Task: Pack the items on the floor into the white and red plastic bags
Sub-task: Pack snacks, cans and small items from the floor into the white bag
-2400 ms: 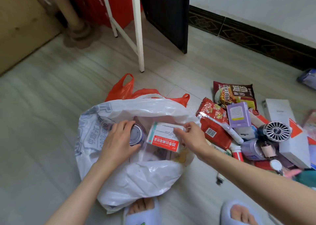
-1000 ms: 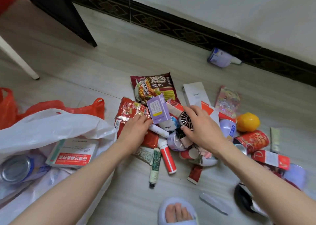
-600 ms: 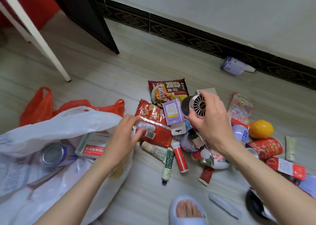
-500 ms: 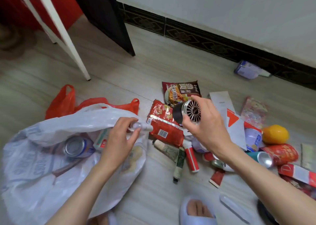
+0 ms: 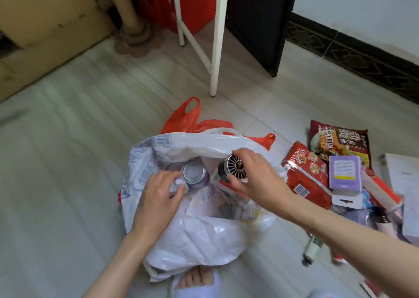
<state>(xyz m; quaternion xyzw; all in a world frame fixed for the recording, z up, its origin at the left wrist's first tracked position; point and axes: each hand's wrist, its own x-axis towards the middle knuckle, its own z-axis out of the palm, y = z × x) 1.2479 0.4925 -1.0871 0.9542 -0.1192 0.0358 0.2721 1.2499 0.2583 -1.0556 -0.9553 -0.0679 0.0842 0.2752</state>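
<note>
Two bare forearms, no sleeves, left hand (image 5: 158,198), right hand (image 5: 256,179), pale slipper (image 5: 195,289) (toes exposed)

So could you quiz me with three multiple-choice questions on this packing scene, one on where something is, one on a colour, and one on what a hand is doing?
1. Where is the purple box?
A. Inside the white bag
B. On the pile of items to the right of the white bag
C. In the left hand

2. What colour is the bag lying behind the white bag?
A. Red
B. Green
C. Black

3. What is the right hand doing?
A. Resting flat on the floor
B. Hanging empty
C. Gripping the small round fan over the white bag's opening

Answers:
1. B, the box lies on the red snack packet on the floor.
2. A, the red bag shows its handles past the white rim.
3. C, its fingers curl round the fan's body.
</note>
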